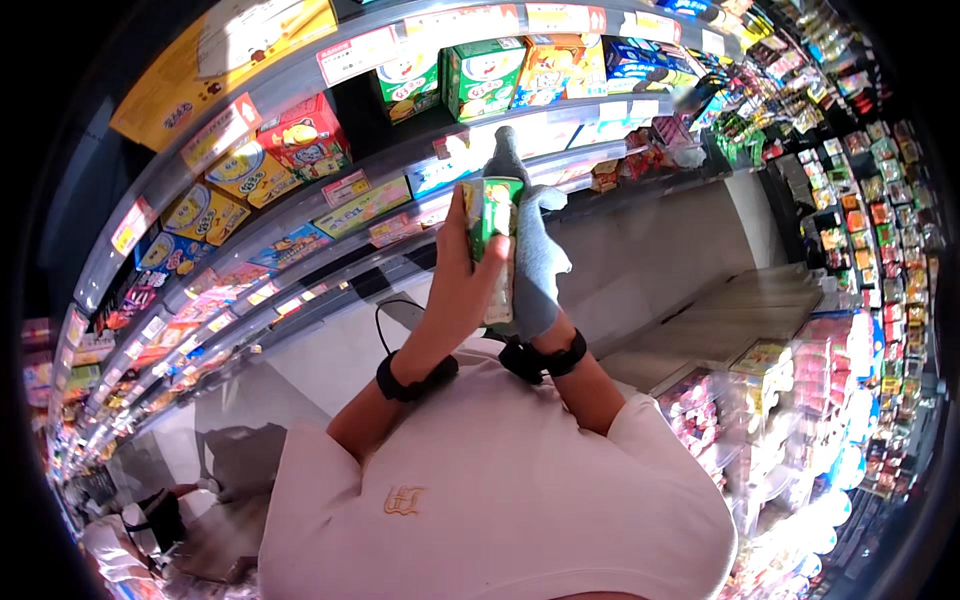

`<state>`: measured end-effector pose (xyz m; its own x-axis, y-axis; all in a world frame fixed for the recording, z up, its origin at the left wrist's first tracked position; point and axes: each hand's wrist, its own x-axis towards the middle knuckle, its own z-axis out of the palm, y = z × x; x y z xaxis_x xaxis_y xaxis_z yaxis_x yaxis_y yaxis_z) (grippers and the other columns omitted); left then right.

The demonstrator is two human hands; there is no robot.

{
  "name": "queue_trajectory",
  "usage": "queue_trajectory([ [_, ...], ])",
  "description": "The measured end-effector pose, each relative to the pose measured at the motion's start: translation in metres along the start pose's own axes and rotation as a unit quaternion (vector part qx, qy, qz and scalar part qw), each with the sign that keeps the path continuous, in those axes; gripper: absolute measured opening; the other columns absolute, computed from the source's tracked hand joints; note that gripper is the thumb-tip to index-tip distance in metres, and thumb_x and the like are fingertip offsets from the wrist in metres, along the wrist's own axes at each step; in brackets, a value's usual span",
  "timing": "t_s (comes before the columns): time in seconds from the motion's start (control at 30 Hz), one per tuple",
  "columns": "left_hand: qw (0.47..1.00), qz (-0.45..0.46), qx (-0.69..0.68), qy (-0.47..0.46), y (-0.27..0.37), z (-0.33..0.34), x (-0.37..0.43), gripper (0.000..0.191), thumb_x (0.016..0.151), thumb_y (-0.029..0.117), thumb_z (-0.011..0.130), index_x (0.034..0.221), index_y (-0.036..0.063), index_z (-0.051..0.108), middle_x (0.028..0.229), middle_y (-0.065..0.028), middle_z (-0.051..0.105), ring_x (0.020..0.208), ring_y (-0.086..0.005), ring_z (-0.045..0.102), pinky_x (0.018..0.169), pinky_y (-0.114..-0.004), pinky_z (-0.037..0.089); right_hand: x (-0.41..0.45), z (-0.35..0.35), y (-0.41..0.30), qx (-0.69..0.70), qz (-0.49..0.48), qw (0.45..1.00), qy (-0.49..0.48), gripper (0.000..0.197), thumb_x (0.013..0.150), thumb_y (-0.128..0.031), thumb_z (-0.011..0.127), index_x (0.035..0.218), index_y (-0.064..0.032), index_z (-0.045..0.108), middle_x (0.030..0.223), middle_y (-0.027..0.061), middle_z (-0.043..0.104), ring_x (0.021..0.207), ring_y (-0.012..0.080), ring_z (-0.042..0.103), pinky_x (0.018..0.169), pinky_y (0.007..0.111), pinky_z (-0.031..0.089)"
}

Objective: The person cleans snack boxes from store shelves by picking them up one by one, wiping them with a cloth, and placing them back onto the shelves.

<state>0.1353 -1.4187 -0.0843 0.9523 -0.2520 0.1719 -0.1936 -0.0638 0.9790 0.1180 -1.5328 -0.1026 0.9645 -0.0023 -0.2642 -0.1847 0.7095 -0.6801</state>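
Between my two hands is a narrow green snack box (496, 214) with pale and yellowish sides, held upright in front of my chest. My bare left hand (459, 270) grips it from the left, the thumb lying across its near face. My right hand (531, 247), in a grey knit glove, presses flat along the box's right side with the fingers pointing towards the shelf. Each wrist wears a black band. Beyond the hands, green boxes (482, 79) and an orange box (547, 69) stand on a shelf, beside a dark gap.
Tiered shelves with price-tag rails (360, 56) curve across the front and left. Yellow boxes (251, 172) and a red box (306, 139) stand at left. Packaged goods (765, 375) are stacked at right. Another person (142, 532) is low at left.
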Motion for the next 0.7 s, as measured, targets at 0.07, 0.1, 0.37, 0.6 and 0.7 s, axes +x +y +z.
queue_trajectory([
  [0.07, 0.996, -0.028, -0.085, -0.008, 0.017, -0.004, 0.007, 0.073, 0.101, 0.03, 0.051, 0.156, 0.0009, 0.012, 0.148, -0.0222, 0.032, 0.134, -0.0284, 0.036, 0.111, -0.039, 0.03, -0.004, -0.02, 0.019, -0.103, -0.051, 0.993, -0.022, 0.048, 0.105, -0.032, 0.046, 0.145, -0.0057, 0.037, 0.133, 0.0065, 0.051, 0.119, 0.0131, 0.051, 0.101, 0.025, 0.043],
  [0.1, 0.987, -0.067, -0.143, -0.01, 0.021, -0.012, 0.008, 0.07, 0.103, 0.029, 0.048, 0.157, 0.0036, 0.011, 0.153, -0.019, 0.029, 0.138, -0.025, 0.033, 0.113, -0.037, 0.028, -0.009, -0.013, 0.022, -0.172, -0.07, 0.982, -0.015, 0.049, 0.105, -0.031, 0.046, 0.146, -0.0057, 0.035, 0.135, 0.0069, 0.049, 0.122, 0.0138, 0.049, 0.103, 0.026, 0.042],
  [0.37, 0.984, -0.002, -0.16, -0.081, 0.049, -0.026, -0.021, 0.07, 0.105, 0.028, 0.046, 0.158, 0.0083, 0.006, 0.158, -0.0147, 0.022, 0.143, -0.0228, 0.023, 0.116, -0.034, 0.02, -0.011, -0.008, 0.005, 0.122, 0.039, 0.965, -0.228, 0.05, 0.103, -0.026, 0.05, 0.147, -0.0069, 0.034, 0.139, 0.008, 0.048, 0.124, 0.0154, 0.05, 0.105, 0.031, 0.043],
  [0.6, 0.961, -0.115, -0.246, -0.046, 0.033, -0.047, -0.02, 0.068, 0.105, 0.032, 0.045, 0.158, 0.0066, 0.01, 0.156, -0.0124, 0.026, 0.141, -0.0201, 0.026, 0.114, -0.032, 0.023, -0.041, 0.01, 0.026, -0.512, -0.368, 0.758, -0.167, 0.065, 0.098, -0.02, 0.061, 0.151, -0.0034, 0.026, 0.142, 0.0124, 0.044, 0.13, 0.0203, 0.043, 0.112, 0.033, 0.034],
  [0.7, 0.98, -0.084, -0.171, -0.057, 0.045, -0.052, -0.026, 0.069, 0.104, 0.032, 0.047, 0.158, 0.0059, 0.011, 0.156, -0.0128, 0.026, 0.142, -0.0208, 0.026, 0.114, -0.032, 0.023, -0.033, 0.02, 0.009, -0.395, -0.295, 0.845, -0.208, 0.064, 0.099, -0.018, 0.059, 0.151, -0.0027, 0.025, 0.142, 0.013, 0.043, 0.131, 0.0207, 0.042, 0.114, 0.033, 0.032],
])
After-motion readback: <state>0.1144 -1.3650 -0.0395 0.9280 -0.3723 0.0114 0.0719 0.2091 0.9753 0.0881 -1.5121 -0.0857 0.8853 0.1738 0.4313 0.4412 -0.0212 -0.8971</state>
